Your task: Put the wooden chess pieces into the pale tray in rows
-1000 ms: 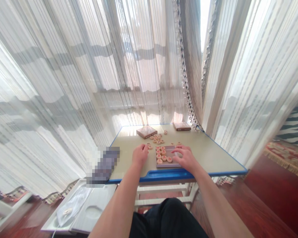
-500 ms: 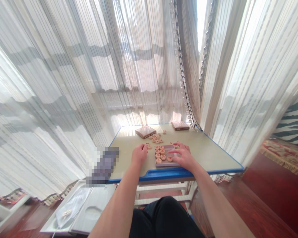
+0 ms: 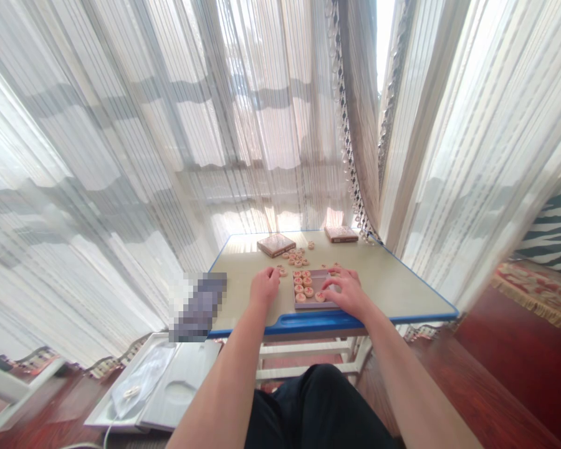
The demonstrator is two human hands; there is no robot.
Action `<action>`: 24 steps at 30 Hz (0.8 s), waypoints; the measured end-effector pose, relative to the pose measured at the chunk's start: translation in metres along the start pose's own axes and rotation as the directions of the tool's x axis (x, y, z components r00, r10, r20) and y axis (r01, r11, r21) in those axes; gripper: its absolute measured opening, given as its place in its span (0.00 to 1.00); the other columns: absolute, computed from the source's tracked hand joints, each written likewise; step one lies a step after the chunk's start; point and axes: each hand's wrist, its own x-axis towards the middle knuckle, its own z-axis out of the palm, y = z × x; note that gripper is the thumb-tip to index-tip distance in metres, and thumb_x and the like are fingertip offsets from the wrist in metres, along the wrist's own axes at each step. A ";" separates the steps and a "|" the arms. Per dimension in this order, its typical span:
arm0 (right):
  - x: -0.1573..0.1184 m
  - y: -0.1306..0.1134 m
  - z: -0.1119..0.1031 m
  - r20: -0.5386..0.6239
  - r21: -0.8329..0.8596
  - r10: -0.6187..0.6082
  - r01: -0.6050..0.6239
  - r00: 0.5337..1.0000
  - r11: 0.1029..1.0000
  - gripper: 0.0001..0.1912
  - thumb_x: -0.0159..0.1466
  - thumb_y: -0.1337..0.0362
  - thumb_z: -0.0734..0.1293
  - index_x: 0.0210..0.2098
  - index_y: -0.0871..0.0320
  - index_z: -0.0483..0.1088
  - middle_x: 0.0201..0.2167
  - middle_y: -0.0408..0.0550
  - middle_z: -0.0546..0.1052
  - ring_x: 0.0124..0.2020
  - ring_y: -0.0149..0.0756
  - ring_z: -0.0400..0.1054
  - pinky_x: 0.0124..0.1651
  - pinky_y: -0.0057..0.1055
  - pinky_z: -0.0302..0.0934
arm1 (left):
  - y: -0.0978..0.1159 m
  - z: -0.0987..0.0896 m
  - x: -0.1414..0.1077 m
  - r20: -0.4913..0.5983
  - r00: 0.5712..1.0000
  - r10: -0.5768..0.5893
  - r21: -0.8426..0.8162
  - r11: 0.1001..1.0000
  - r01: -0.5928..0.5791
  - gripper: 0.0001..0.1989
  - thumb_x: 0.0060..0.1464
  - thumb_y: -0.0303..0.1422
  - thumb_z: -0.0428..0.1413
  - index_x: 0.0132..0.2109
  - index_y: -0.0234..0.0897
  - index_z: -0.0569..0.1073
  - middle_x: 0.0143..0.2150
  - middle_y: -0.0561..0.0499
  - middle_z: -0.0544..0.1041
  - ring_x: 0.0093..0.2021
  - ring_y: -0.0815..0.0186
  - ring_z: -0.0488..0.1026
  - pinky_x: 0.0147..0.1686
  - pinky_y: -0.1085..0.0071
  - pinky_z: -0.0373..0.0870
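Note:
A shallow pale-purple tray [image 3: 315,305] lies near the table's front edge. Round wooden Chinese chess pieces [image 3: 300,289] with red characters fill two columns on its left side. My right hand [image 3: 346,292] is over the tray's right part, fingers apart and bent. Its fingertips touch a lone red-marked chess piece [image 3: 320,297] near the front wall. Left of the tray, my left hand [image 3: 264,287] rests on the table with its fingers curled closed; whatever they may hold is hidden. Close by its fingertips lie a couple of loose chess pieces [image 3: 283,272].
Behind the tray, several loose pieces [image 3: 295,257] are scattered on the blue-edged table [image 3: 397,293]. A flat box [image 3: 275,244] stands at the back left, another box [image 3: 341,234] at the back right. An open white case [image 3: 156,383] sits low at the left.
My right hand's fingers have drawn down onto the lone piece in the tray. My left hand stays curled in place. The whole view has shifted slightly.

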 end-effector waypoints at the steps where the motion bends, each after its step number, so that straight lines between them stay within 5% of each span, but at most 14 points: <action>1: 0.000 0.000 0.000 -0.002 -0.002 0.010 -0.010 1.000 1.000 0.07 0.51 0.59 0.66 0.27 0.52 0.76 0.48 0.48 0.67 0.52 0.47 0.54 0.56 0.46 0.44 | 0.000 0.000 0.000 0.001 1.000 0.001 -0.001 1.000 -0.001 0.18 0.52 0.40 0.43 0.23 0.36 0.69 0.21 0.51 0.71 0.25 0.68 0.67 0.26 0.73 0.55; 24: -0.004 -0.002 -0.001 0.035 0.064 -0.053 0.050 0.998 0.997 0.08 0.53 0.60 0.65 0.26 0.49 0.77 0.50 0.45 0.66 0.52 0.48 0.52 0.57 0.48 0.44 | 0.000 0.000 0.000 0.024 1.000 -0.011 -0.001 1.000 0.011 0.18 0.53 0.41 0.43 0.25 0.36 0.70 0.22 0.51 0.72 0.26 0.67 0.67 0.27 0.73 0.55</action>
